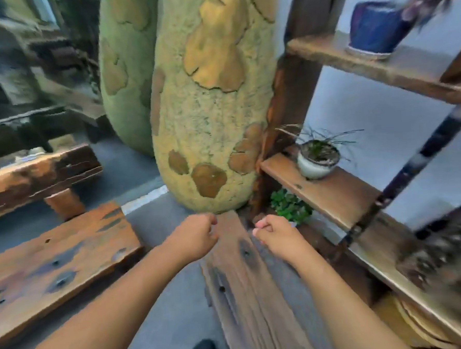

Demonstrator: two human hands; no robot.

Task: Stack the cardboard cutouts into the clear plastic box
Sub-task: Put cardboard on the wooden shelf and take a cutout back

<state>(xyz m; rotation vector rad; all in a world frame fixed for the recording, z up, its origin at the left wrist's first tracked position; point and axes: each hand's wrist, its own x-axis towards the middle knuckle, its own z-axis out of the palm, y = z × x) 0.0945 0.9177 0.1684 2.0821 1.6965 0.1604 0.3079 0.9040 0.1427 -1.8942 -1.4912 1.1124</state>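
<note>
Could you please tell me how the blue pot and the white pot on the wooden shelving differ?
The blue pot sits on the upper shelf, while the white pot sits on a lower shelf. The blue pot looks larger and taller; the white pot is squat and rounded. The blue pot's plant has purplish leaves, while the white pot's has thin, wiry ones. Both stand upright and hold a plant.

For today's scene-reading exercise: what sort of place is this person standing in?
Probably a rustic display or garden-style interior: a wooden shelf holds a potted plant, rough timber benches stand on the floor, and a tall moss-textured sculpture rises ahead.
</note>
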